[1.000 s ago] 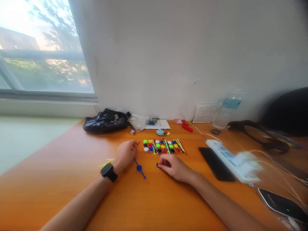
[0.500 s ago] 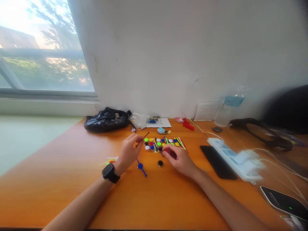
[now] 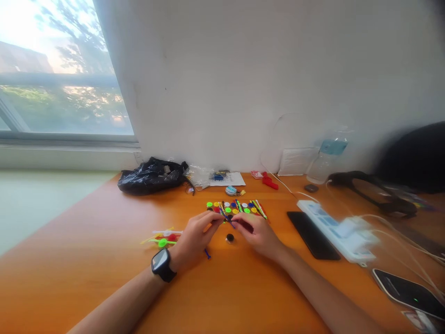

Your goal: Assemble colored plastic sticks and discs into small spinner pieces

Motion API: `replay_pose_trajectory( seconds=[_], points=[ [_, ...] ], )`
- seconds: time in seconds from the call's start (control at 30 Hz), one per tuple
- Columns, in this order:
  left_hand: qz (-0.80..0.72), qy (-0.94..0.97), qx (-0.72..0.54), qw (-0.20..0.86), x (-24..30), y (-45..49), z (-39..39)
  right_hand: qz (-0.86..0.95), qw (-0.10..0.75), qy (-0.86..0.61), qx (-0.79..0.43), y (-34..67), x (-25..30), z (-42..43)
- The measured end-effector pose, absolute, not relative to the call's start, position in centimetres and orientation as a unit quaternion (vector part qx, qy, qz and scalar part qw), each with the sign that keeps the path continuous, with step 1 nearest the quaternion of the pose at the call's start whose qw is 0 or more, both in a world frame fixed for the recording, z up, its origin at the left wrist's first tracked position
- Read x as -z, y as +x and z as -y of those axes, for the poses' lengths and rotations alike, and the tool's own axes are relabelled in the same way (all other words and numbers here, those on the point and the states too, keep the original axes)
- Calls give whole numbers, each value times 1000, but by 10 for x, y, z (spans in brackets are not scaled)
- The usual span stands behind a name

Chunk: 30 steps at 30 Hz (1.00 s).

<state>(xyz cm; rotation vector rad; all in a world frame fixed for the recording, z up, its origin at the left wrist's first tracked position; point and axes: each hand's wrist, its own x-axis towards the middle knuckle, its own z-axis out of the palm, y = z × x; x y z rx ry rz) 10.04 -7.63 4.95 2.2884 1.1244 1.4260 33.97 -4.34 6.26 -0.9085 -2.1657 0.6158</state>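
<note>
My left hand (image 3: 194, 239), with a black watch on the wrist, and my right hand (image 3: 259, 234) meet over the orange table (image 3: 104, 278). Both pinch a thin dark stick (image 3: 231, 221) between their fingertips. A small black disc (image 3: 230, 238) lies on the table just below the hands. A blue stick piece (image 3: 207, 253) pokes out under my left hand. Beyond the hands lies a patch of coloured discs and sticks (image 3: 236, 208). To the left lie a green, red and yellow stick pieces (image 3: 162, 239).
A black plastic bag (image 3: 151, 175) sits by the wall. A black phone (image 3: 311, 234), a white power strip (image 3: 339, 230) with cables and another phone (image 3: 406, 292) lie to the right. A water bottle (image 3: 327, 160) and a dark bag (image 3: 413, 157) stand at the back right.
My hands have come together from apart; the left brought the dark stick to the right hand. The right hand left the black disc on the table.
</note>
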Motion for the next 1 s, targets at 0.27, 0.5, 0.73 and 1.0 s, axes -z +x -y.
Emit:
replay_pose_trajectory(
  seconds=[0.27,0.5,0.73,1.0],
  points=[
    [-384,790,-453,153,-52,104,81,824,362,-343,-268,337,-61,47],
    [-372,795,-447,170,-51,107,80,809,365,-341,-311,336,-63,46],
    [-393,804,-412,170,-49,109,77,793,334,-362,-358,339,-60,40],
    [-414,825,-365,122,-41,114,73,797,290,-391,-357,340,-53,32]
  ],
)
